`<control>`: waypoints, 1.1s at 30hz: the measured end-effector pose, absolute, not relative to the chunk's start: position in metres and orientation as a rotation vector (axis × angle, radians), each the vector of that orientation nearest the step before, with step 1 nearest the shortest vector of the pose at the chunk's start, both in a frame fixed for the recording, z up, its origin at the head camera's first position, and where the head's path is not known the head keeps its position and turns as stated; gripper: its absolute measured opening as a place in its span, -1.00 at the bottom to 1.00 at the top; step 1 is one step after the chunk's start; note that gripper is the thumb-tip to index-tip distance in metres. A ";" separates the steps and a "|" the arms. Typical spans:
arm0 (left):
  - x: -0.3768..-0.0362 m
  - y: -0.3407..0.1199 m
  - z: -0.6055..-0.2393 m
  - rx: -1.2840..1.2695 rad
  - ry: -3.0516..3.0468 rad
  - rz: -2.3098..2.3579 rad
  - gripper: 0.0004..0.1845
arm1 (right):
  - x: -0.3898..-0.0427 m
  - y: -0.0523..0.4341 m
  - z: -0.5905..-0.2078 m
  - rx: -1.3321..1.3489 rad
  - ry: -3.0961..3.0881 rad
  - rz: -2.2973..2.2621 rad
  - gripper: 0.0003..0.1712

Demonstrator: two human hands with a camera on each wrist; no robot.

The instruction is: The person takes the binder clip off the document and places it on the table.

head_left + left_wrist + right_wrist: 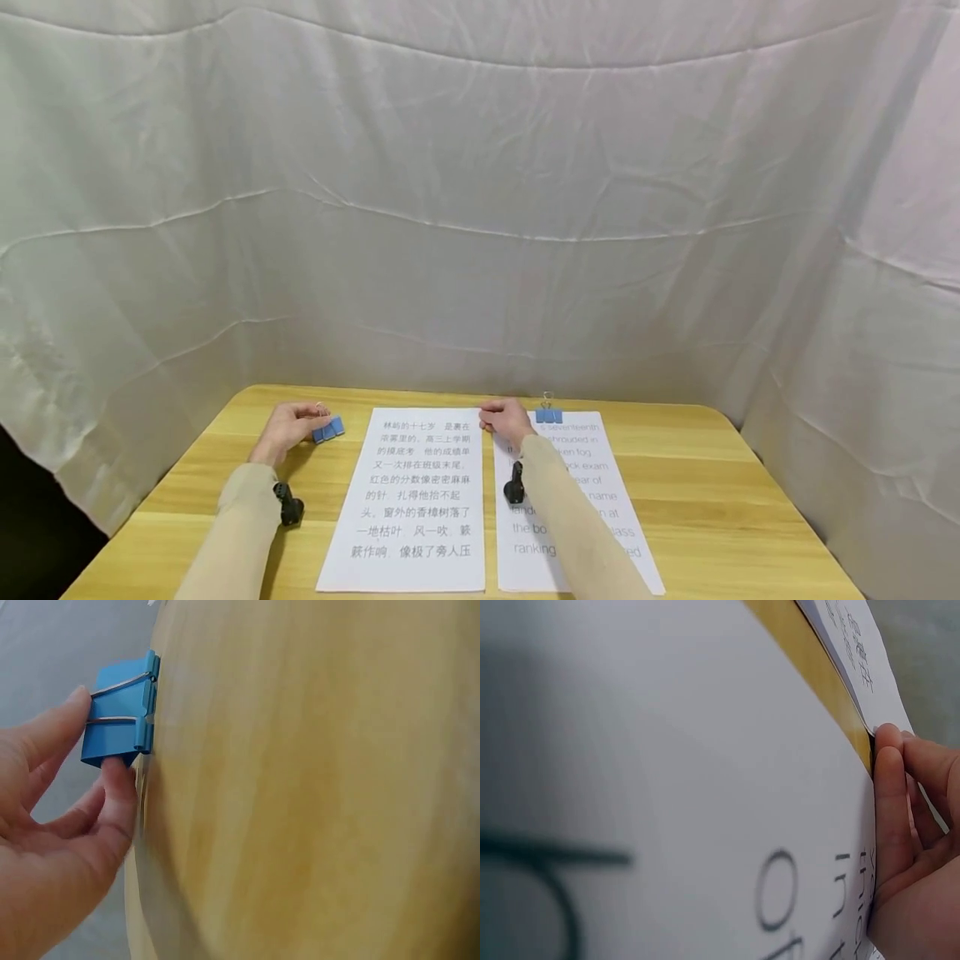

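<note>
Pinched between the thumb and fingers of the left hand (291, 427) was a blue binder clip (118, 712), held with the thumb at the ends of its silver wire handle and a fingertip at the lower side of its body. Whether the clip touched the wooden table (712, 492) could not be told.

To the right of that grip, well apart from it, lay the Chinese-text pages (412, 521), their upper right corner pinched by the thumb and fingers of the right hand (508, 419). The print ran in large black characters, beginning 林屿的十七岁 on the top line; farther down, 窗外的香樟树落了 could be read, and the bottom line ended 像极了旁人压.

Beneath the right wrist and forearm, just beside the Chinese-text pages, were the English-text pages (534, 575), partly covered by the arm. Readable pieces included "s seventeenth", "shrouded in", "fog", "exam", "name" and, on the lowest line, "ranking". A second blue clip (549, 416) sat on their top edge, just right of the right hand, a wire handle standing up behind it.

Behind each hand, at the wrist, a small black device showed against a beige sleeve (238, 521). Beyond both grips, past the far edge of the table, hung a pale, creased curtain (480, 192).
</note>
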State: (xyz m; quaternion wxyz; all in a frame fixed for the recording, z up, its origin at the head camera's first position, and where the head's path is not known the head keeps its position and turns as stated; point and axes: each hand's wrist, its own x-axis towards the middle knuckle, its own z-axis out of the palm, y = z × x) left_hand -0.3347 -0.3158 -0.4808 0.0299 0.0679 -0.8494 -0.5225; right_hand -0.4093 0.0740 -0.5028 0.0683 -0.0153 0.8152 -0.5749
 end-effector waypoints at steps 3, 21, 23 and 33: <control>-0.334 -0.315 -0.479 0.243 -2.632 -1.592 -0.66 | -0.410 0.075 -0.502 -0.062 2.452 -1.741 -0.72; -0.335 -0.316 -0.483 0.277 -2.618 -1.554 -0.69 | -0.409 0.073 -0.501 -0.030 2.431 -1.790 -0.74; -0.335 -0.317 -0.483 0.282 -2.622 -1.552 -0.69 | -0.409 0.073 -0.501 -0.020 2.421 -1.798 -0.75; -0.330 -0.315 -0.475 0.331 -2.573 -1.613 -0.48 | -0.407 0.076 -0.496 -0.015 2.363 -1.814 -0.71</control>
